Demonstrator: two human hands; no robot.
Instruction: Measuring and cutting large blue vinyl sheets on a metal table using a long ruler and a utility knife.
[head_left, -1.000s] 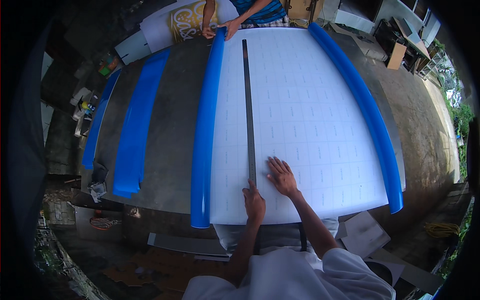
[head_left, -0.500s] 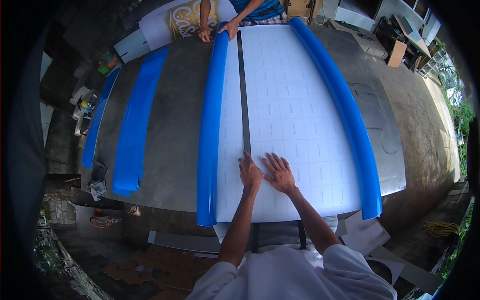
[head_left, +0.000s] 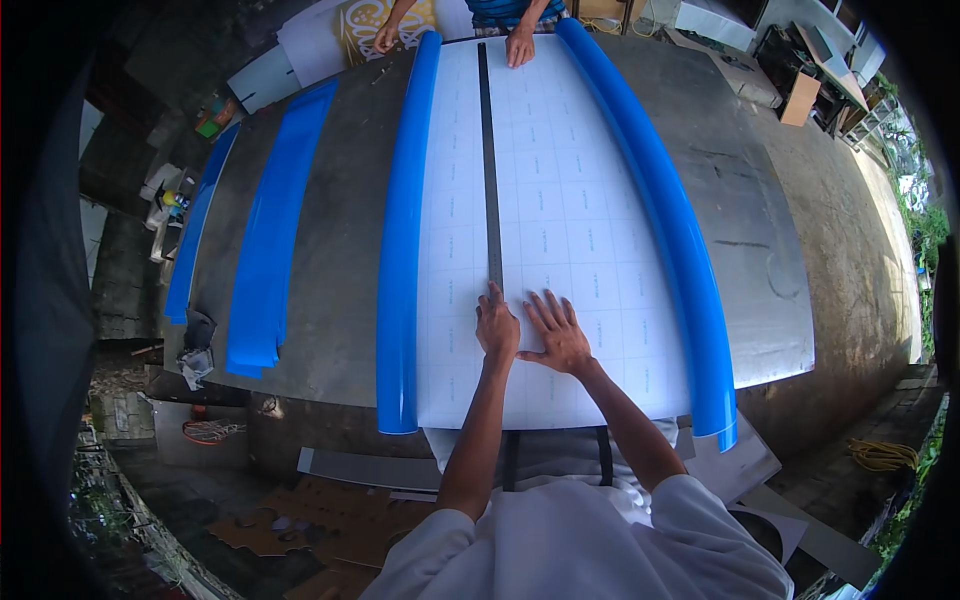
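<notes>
A sheet of blue vinyl lies with its white, grid-printed backing [head_left: 560,220] upward, its long sides curled into a blue left roll [head_left: 401,260] and a blue right roll [head_left: 668,200]. A long dark metal ruler [head_left: 489,160] runs lengthwise along the backing. My left hand [head_left: 497,326] grips the ruler's near end, fingers bent over it. Just right of it, my right hand [head_left: 556,335] presses flat on the backing with fingers spread. Across the table, one co-worker's hand [head_left: 520,47] touches the sheet's far edge, right of the ruler; their other hand [head_left: 387,38] is raised beyond the left roll.
The dark table [head_left: 335,230] holds a wide blue strip [head_left: 268,230] and a narrower blue strip [head_left: 203,225] on the left. A small thin tool [head_left: 381,75] lies near the left roll's far end. Cardboard pieces [head_left: 330,525] lie below the near edge, and a yellow rope coil [head_left: 882,455] at right.
The sheet with both rolls has shifted left beneath the ruler. The co-worker's hand has left the left roll and now rests on the sheet. My hands stay near the ruler's end.
</notes>
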